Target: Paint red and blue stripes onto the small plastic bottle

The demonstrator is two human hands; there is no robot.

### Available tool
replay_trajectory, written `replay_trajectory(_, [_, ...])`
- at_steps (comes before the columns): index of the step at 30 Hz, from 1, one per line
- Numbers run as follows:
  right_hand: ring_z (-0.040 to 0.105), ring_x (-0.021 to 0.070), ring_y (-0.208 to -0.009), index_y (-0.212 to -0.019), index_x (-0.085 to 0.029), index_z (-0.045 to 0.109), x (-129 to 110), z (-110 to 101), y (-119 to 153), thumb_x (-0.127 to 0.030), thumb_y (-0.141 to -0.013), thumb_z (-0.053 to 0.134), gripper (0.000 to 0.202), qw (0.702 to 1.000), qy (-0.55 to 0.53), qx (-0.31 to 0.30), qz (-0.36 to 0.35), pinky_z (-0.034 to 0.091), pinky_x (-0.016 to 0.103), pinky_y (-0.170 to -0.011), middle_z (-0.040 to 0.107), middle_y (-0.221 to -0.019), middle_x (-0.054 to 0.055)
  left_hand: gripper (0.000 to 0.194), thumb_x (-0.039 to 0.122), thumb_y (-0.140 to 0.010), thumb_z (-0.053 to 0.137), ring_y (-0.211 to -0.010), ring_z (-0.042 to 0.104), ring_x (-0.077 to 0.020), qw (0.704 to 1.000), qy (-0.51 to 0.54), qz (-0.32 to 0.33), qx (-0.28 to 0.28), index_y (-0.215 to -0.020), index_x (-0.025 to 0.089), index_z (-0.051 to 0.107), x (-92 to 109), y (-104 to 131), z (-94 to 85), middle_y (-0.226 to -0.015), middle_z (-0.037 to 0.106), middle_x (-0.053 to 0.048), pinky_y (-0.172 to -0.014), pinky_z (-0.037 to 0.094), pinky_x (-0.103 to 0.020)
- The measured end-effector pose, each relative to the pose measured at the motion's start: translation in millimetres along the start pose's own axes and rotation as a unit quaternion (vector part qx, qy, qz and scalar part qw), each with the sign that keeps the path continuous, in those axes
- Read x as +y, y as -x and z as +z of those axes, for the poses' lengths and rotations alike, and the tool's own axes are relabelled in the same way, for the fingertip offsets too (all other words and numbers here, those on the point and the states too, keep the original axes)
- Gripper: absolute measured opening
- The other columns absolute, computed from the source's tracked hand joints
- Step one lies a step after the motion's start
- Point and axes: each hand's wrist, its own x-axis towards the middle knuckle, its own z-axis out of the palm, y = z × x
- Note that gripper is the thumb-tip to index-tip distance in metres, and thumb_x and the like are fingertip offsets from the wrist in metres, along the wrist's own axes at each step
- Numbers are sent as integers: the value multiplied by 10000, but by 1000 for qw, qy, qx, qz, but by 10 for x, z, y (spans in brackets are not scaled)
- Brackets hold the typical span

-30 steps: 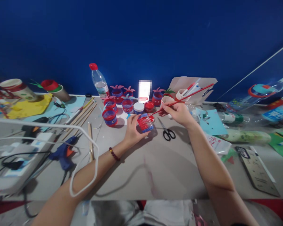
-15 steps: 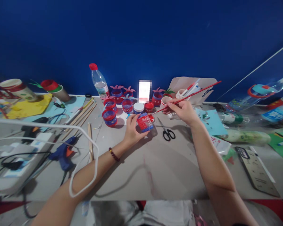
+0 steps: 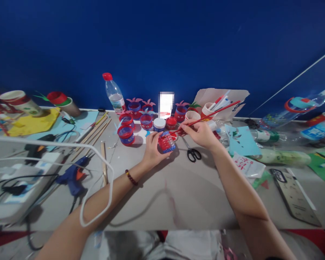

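Note:
My left hand [image 3: 152, 148] is closed round a clear plastic cup piece [image 3: 167, 142] painted red and blue, held tilted just above the table. In my right hand [image 3: 199, 133] is a long red brush [image 3: 219, 112], pinched near its lower end, its tip close to the painted piece. Behind them stand a white-lidded jar [image 3: 159, 124] and a red paint jar [image 3: 171, 123]. Several finished-looking red and blue cups with eyes, one of them a front cup [image 3: 126, 136], are grouped to the left. Black scissors [image 3: 194, 155] lie right of the painted piece.
A glue gun [image 3: 75, 177], a power strip [image 3: 29, 184] and wooden sticks [image 3: 93, 135] are at the left, with a white cable looping over my left forearm. A red-capped bottle [image 3: 115, 95] stands behind. A phone [image 3: 295, 196] and plastic bottles lie at the right.
My right hand has moved left and slightly down with the brush, closer to the painted piece. My left hand holds nearly the same place, and the piece looks slightly turned.

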Motion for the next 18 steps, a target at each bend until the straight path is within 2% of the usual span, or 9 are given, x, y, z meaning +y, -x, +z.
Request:
replay_trajectory(5, [730,231,-754,-769,-174,708,-36,-56,-9,-595,-821,686,426,999,35,26,-1,655,433,-754,748,-898,114,867,395,-628,881,-1257,493,-330,1000,2,-3,11,-1359,242,442,13,2,-5,-1316,476,-119,-1100,434,-545])
replay_trajectory(13, [734,217,-715,-772,-171,684,-59,-155,-30,-598,-776,734,431,999,1,35,10,659,423,-760,725,-815,87,864,419,-646,879,-1223,518,-317,999,6,11,30,-1367,235,441,4,3,-9,-1295,486,-120,-1072,463,-527])
replay_trajectory(18, [737,218,-720,-772,-177,686,-63,-191,-13,-566,-827,708,394,999,-4,41,0,660,417,-757,728,-771,75,879,478,-630,882,-1239,509,-332,1000,3,7,15,-1360,243,453,0,-3,-17,-1295,490,-118,-1082,447,-548])
